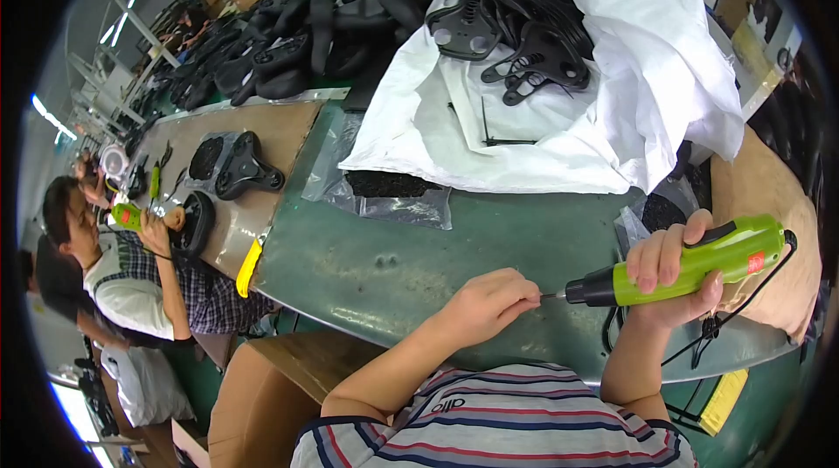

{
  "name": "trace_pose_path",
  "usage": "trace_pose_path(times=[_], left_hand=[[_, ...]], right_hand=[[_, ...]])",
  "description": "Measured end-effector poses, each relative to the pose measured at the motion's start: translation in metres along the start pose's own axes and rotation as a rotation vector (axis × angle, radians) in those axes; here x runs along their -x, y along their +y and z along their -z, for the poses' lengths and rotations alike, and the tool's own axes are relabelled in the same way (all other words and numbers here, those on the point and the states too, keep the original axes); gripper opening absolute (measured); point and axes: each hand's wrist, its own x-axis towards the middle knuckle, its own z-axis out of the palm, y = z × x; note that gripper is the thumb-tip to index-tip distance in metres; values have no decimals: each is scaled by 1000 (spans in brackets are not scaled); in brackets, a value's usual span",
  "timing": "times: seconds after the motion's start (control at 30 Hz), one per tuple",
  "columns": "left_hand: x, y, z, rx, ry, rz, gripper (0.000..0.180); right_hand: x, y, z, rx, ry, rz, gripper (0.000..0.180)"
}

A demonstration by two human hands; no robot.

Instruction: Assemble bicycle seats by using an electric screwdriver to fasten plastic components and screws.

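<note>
**Hands at the tip of a green power screwdriver, above the green surface**

We see the right hand (pixel 673 271) clamped around the body of a green power screwdriver (pixel 690 265), which lies nearly level with its black nose pointing to the person's left. The left hand (pixel 485 304) has its fingers drawn together in a pinch right at the tool's thin bit (pixel 552 296); whether a screw or only the bit sits between the fingertips is too small for us to tell. A black cord (pixel 699 335) hangs from the tool's rear end.

As to progress, we judge the work to be at an early, preparatory stage: the tool is held clear of the green surface (pixel 411 249), and no workpiece lies under its tip. The black saddle frames (pixel 524 35) rest untouched on the white sack (pixel 647 83) at the far side, well apart from both hands. A clear bag of small black parts (pixel 389 188) lies between that pile and the hands, and a second such bag (pixel 660 210) sits just beyond the right hand. Nothing in view shows a finished piece near the person.

At the left, on a brown board (pixel 271 131), a co-worker (pixel 131 267) holds a similar green tool to a black saddle (pixel 197 223).
</note>
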Motion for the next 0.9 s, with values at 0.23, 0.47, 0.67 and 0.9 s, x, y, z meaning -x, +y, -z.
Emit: trace_pose_path(times=[0.23, 0.47, 0.67, 0.9], left_hand=[[-3, -7, -4, -88, -7, -26, 15], [-20, -2, 4, -202, -196, 84, 22], [-98, -39, 61, -394, -216, 7, 25], [-226, -201, 230, -1442, -67, -96, 37]], right_hand=[[10, 10, 4, 68, 69, -13, 42], [20, 27, 34, 20, 394, -50, 37], [31, 52, 64, -9, 694, -124, 35], [40, 71, 97, -154, 634, -142, 37]])
